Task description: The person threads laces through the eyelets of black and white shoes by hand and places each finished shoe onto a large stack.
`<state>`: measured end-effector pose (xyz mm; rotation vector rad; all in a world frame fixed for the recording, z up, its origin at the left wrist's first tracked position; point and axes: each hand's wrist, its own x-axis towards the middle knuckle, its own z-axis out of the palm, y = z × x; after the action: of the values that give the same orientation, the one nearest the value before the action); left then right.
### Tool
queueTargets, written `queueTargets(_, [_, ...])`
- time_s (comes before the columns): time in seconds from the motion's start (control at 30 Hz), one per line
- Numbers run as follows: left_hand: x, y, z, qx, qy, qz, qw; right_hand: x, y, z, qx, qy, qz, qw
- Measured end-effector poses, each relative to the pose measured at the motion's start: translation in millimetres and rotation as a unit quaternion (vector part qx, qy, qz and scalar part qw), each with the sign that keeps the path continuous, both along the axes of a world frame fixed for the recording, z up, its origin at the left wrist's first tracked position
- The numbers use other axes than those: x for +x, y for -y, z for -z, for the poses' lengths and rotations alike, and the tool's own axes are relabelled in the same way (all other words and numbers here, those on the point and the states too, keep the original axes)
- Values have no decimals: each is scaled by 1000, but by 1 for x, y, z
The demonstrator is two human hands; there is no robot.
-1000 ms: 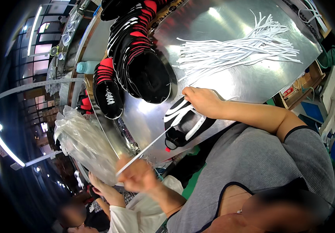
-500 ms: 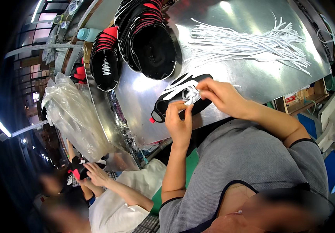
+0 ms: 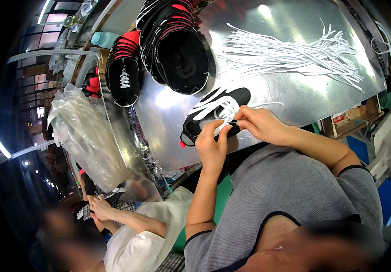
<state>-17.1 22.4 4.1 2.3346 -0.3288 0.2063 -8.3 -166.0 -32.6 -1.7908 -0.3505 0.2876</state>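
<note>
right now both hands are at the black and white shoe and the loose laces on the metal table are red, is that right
The colour is wrong: the loose laces on the metal table are white, as the head view shows. The left hand and right hand are at the black and white shoe.

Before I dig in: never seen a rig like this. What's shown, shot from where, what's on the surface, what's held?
No machine here: these are a person's bare hands. The view comes from a wide fisheye camera on their head, looking down, so straight edges bend near the rim. The left hand and right hand meet with fingertips at the white lacing of a black-and-white shoe; the exact grip is too small to tell. The shoe lies on a metal table. Beyond it are a bundle of white laces and, farther left, stacked black-and-red shoes. Hands at lower left are another person's.
</note>
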Motion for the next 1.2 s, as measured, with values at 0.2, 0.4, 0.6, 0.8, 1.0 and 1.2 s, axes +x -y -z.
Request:
queueTargets(0.2, [-5, 3, 4, 35, 9, 16, 999, 10, -15, -5, -64, -30, -15, 997])
queueTargets(0.4, [-15, 2, 17, 50, 119, 52, 990, 22, 35, -55, -84, 84, -4, 993])
queueTargets(0.6, [-17, -5, 23, 72, 202, 114, 970, 45, -7, -49, -261, 116, -221, 933])
queueTargets(0.8, [-17, -4, 23, 55, 185, 136, 972, 39, 4, -38, -118, 53, -149, 980])
queueTargets(1.0, [-15, -8, 7, 63, 73, 157, 983, 68, 20, -71, 224, -5, 38, 974])
queueTargets(1.2, [-11, 3, -13, -143, -153, -10, 978, 48, -11, -24, 99, -108, -31, 989])
